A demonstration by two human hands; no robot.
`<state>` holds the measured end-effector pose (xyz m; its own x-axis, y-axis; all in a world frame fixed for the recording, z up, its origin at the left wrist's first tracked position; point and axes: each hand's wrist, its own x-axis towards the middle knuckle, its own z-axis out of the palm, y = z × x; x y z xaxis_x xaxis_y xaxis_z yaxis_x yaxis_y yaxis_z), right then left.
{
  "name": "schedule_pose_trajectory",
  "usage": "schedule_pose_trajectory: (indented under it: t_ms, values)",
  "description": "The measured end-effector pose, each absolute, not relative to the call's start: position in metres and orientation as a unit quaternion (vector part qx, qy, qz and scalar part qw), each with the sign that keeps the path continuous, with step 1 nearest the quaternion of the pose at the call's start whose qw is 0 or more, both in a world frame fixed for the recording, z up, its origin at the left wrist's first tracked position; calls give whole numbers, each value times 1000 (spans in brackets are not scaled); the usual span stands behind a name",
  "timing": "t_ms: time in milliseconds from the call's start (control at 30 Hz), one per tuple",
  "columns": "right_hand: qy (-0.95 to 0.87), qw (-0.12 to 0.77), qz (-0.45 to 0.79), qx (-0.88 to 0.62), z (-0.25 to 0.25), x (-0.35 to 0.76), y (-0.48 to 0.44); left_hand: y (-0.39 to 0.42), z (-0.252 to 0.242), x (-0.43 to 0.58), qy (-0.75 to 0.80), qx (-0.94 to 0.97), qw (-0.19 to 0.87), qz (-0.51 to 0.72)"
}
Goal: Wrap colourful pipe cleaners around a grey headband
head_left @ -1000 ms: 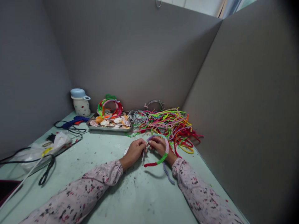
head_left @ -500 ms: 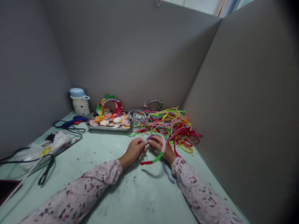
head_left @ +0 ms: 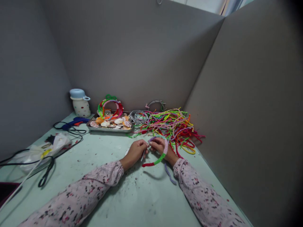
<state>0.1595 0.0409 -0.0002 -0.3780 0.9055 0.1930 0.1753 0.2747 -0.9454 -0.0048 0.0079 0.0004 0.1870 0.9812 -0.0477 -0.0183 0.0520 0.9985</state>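
A curved hoop (head_left: 161, 158), wrapped in red, green, pink, pale teal and purple pipe cleaner, arcs over my right hand, its red end pointing left. My right hand (head_left: 160, 147) has its fingers closed on the hoop's purple end. Close against it, my left hand (head_left: 136, 150) pinches a pale purple pipe cleaner (head_left: 142, 155) at that end; a bit of it hangs below the fingers. Another purple pipe cleaner (head_left: 169, 175) lies on the table beside my right wrist. The fingertips' exact contact is too small to make out.
Behind my hands spreads a heap of coloured pipe cleaners (head_left: 175, 123), with grey wire hoops (head_left: 139, 116) alongside. A metal tray (head_left: 109, 129) holds shells and wrapped hoops (head_left: 119, 110). Leftward are a bottle (head_left: 81, 107), a blue tool (head_left: 71, 123), black cable (head_left: 52, 164) and a plastic bag (head_left: 60, 142).
Both hands stay at the purple end of the hoop with almost no visible movement. The whole view has shifted very slightly.
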Motion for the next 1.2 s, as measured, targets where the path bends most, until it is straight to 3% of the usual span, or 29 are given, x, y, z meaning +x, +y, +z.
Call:
schedule_pose_trajectory:
  t_ms: [1200]
  values:
    - [-712,391,434,-389,2,160,39,6,9,-6,453,487,597,448]
